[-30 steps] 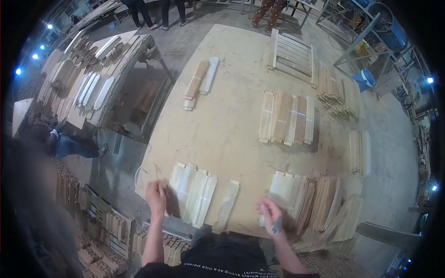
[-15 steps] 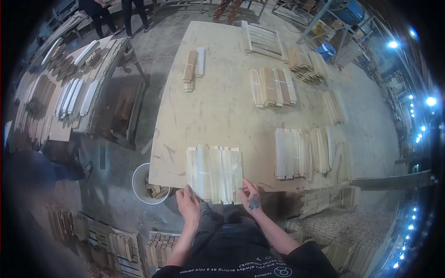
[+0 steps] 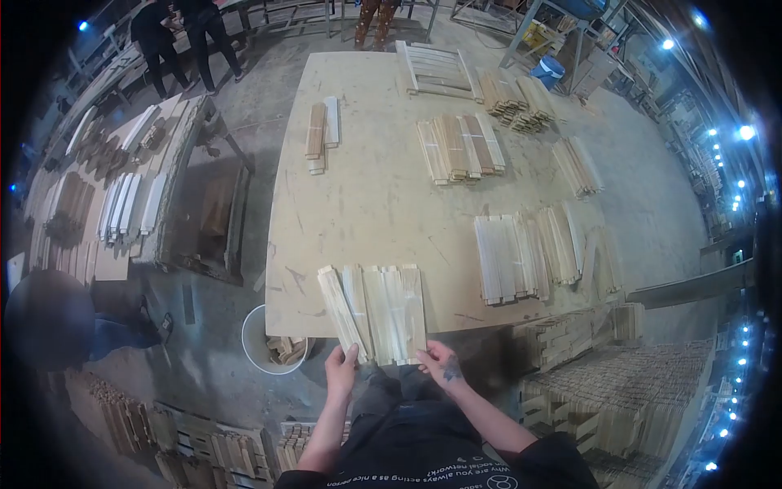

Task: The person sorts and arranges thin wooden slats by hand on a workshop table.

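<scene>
Along the near edge of the large plywood table [image 3: 358, 220], a row of pale wooden slats [image 3: 389, 314] lies side by side, their near ends jutting past the edge. My left hand [image 3: 340, 372] has its thumb and fingers closed on the near end of the leftmost wooden slat [image 3: 340, 310]. That slat slants, its far end angled left away from the row. At the opposite side, my right hand [image 3: 441, 362] pinches the near end of the rightmost wooden slat [image 3: 413, 310], which still lies against its neighbours.
Stacks of slats [image 3: 509, 257] lie on the table's right side, with more bundles [image 3: 462, 147] behind. A small pile [image 3: 316, 134] sits far left. A white bucket [image 3: 254, 342] of offcuts stands by the near left corner. Several people [image 3: 208, 41] stand in the background.
The leftmost slat has swung out of line with the row, and my left hand has closed on its near end. My right hand has shifted down to the right slat's near end.
</scene>
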The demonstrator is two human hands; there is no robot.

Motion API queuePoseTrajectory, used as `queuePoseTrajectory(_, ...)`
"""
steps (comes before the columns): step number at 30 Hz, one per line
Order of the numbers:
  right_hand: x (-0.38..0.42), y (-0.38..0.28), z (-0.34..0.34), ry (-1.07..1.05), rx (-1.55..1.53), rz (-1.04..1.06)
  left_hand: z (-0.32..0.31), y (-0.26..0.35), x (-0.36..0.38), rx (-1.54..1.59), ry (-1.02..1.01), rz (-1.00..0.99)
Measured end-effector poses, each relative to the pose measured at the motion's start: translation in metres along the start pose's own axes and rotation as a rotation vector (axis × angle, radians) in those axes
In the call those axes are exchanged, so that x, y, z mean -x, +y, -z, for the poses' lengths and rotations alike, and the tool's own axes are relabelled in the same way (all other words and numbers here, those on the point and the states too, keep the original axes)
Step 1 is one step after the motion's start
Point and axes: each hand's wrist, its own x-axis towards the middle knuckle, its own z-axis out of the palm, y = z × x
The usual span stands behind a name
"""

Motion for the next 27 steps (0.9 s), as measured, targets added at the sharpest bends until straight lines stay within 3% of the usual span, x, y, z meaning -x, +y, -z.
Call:
queuePoseTrajectory(3, -0.019, 0.028, -0.005, -0.040, 0.273, 0.035, -0.003, -0.013, 0.003, -0.075, -0.051, 0.029)
queuePoseTrajectory(4, -0.027, 0.031, -0.006, -0.061, 0.377, 0.064, -0.003, -0.052, -0.010, -0.271, -0.050, -0.195)
queuePoseTrajectory(6, -0.028, 0.017, -0.011, -0.127, 0.071, -0.110, -0.024, -0.060, -0.007, -0.208, -0.032, -0.139)
queuePoseTrajectory(7, -0.031, 0.023, -0.012, -0.159, -0.125, -0.137, -0.030, -0.038, 0.002, -0.090, -0.103, 0.011)
queuePoseTrajectory(9, -0.030, 0.014, -0.006, -0.244, -0.230, -0.242, -0.032, -0.025, 0.010, -0.130, -0.066, 0.050)
queuePoseTrajectory(12, -0.033, 0.026, 0.008, -0.542, -0.746, -0.369, -0.040, 0.018, 0.027, -0.748, 0.226, -0.361)
queuePoseTrajectory(14, -0.046, 0.048, 0.004, -0.726, -0.946, -0.457, -0.050, 0.014, 0.021, -0.921, 0.288, -0.497)
queuePoseTrajectory(17, -0.074, 0.066, -0.014, -0.833, -0.732, -0.520, -0.063, 0.012, 0.014, -0.975, 0.237, -0.584)
queuePoseTrajectory(22, -0.060, -0.022, -0.030, -0.791, -0.602, -0.640, -0.081, 0.021, 0.007, -1.057, 0.255, -0.574)
queuePoseTrajectory(24, -0.060, -0.031, -0.030, -0.689, -0.658, -0.644, -0.099, 0.048, -0.005, -1.106, 0.338, -0.622)
queuePoseTrajectory(27, -0.084, -0.004, -0.029, -0.736, -0.868, -0.673, -0.131, 0.049, -0.024, -1.217, 0.309, -0.557)
